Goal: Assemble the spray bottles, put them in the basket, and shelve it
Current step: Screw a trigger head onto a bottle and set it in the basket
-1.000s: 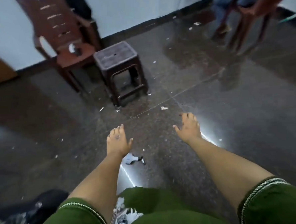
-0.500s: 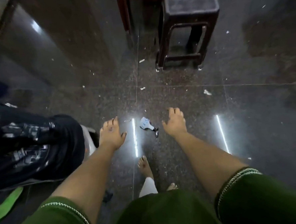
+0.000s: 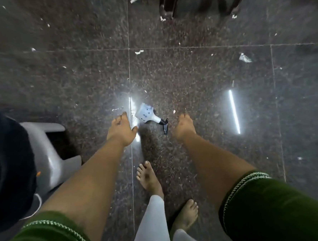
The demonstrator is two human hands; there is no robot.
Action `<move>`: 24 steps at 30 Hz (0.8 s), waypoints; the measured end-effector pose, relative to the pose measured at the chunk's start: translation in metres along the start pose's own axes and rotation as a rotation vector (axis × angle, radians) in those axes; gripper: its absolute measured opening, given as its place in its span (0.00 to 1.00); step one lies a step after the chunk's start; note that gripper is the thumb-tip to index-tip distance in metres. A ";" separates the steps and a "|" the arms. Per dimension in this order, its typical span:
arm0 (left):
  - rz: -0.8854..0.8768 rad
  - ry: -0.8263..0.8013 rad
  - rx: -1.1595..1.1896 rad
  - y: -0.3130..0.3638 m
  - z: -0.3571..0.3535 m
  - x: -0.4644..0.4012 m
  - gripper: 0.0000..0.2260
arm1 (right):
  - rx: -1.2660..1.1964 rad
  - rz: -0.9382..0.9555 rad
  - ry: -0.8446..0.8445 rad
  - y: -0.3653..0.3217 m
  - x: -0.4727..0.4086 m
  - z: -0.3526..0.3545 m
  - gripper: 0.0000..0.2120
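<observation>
A small white spray bottle (image 3: 147, 115) with a black trigger head lies on its side on the dark stone floor, its nozzle end pointing to the lower right. My left hand (image 3: 121, 130) hovers just left of it, fingers apart and holding nothing. My right hand (image 3: 184, 127) hangs just right of the trigger head, fingers curled downward, with nothing in it. Neither hand touches the bottle. No basket or shelf shows in the head view.
A grey plastic seat (image 3: 53, 156) stands at the left beside a dark cloth bundle (image 3: 8, 166). The legs of a dark stool (image 3: 168, 6) are at the top. My bare feet (image 3: 148, 177) stand below the bottle. Paper scraps litter the floor.
The view has tilted from the room down to the floor. Both hands have come lower, and the spray bottle now lies between them.
</observation>
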State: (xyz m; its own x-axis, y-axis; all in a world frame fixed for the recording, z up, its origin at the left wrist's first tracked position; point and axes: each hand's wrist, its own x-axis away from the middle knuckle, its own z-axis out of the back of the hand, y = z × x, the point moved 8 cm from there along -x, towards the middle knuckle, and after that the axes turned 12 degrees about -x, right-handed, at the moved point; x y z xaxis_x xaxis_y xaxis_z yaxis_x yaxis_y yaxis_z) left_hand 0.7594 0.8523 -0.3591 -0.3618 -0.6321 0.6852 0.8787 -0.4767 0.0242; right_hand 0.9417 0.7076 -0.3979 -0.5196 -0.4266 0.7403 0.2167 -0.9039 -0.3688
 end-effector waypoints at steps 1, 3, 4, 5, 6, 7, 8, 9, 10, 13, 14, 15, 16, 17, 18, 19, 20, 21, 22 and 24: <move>0.000 -0.006 0.006 0.000 -0.012 -0.019 0.33 | -0.008 -0.011 0.007 0.006 -0.019 -0.010 0.29; 0.017 -0.021 0.011 0.000 -0.034 -0.053 0.32 | -0.027 -0.033 0.010 0.017 -0.055 -0.031 0.28; 0.026 -0.026 0.008 0.001 -0.044 -0.069 0.32 | -0.037 -0.047 0.000 0.022 -0.070 -0.042 0.28; 0.027 -0.024 0.005 0.003 -0.053 -0.084 0.32 | -0.044 -0.061 -0.011 0.028 -0.084 -0.053 0.28; 0.018 -0.024 0.004 0.006 -0.061 -0.099 0.32 | -0.041 -0.072 -0.026 0.034 -0.098 -0.065 0.27; -0.005 -0.026 0.007 0.012 -0.069 -0.113 0.33 | -0.029 -0.085 -0.046 0.040 -0.110 -0.076 0.25; -0.031 -0.024 0.013 0.017 -0.076 -0.125 0.33 | -0.016 -0.112 -0.066 0.048 -0.120 -0.086 0.23; -0.054 -0.021 0.016 0.023 -0.082 -0.135 0.34 | -0.017 -0.141 -0.083 0.056 -0.129 -0.095 0.22; -0.067 -0.019 0.020 0.028 -0.088 -0.143 0.34 | -0.030 -0.172 -0.100 0.063 -0.136 -0.103 0.21; -0.060 -0.037 0.108 0.033 -0.107 -0.162 0.34 | -0.077 -0.230 -0.121 0.076 -0.151 -0.123 0.20; -0.046 -0.048 0.160 0.032 -0.114 -0.166 0.33 | -0.116 -0.248 -0.113 0.079 -0.155 -0.129 0.21; -0.034 -0.052 0.210 0.031 -0.119 -0.170 0.32 | -0.176 -0.278 -0.104 0.081 -0.157 -0.133 0.21; -0.017 -0.051 0.254 0.029 -0.123 -0.172 0.31 | -0.226 -0.302 -0.099 0.082 -0.159 -0.138 0.22; 0.005 -0.044 0.291 0.026 -0.125 -0.172 0.29 | -0.255 -0.320 -0.105 0.080 -0.159 -0.139 0.22; 0.031 -0.036 0.326 0.023 -0.126 -0.173 0.28 | -0.283 -0.335 -0.113 0.080 -0.159 -0.140 0.21; 0.054 -0.030 0.360 0.020 -0.128 -0.173 0.27 | -0.303 -0.343 -0.127 0.078 -0.159 -0.140 0.21; 0.071 -0.024 0.394 0.017 -0.129 -0.173 0.26 | -0.313 -0.340 -0.145 0.077 -0.159 -0.140 0.19; 0.085 -0.018 0.422 0.015 -0.129 -0.174 0.26 | -0.311 -0.335 -0.156 0.075 -0.158 -0.138 0.18; 0.101 -0.017 0.446 0.012 -0.129 -0.175 0.26 | -0.303 -0.323 -0.160 0.074 -0.156 -0.135 0.18; 0.121 -0.016 0.483 0.010 -0.126 -0.170 0.27 | -0.313 -0.327 -0.124 0.071 -0.149 -0.128 0.19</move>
State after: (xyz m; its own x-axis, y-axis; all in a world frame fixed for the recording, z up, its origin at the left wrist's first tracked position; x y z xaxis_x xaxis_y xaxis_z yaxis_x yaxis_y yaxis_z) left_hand 0.7904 0.8786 -0.5669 -0.2468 -0.6545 0.7147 0.9593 -0.0605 0.2759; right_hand 0.9286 0.7104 -0.6063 -0.4118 -0.1385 0.9007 -0.2118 -0.9468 -0.2425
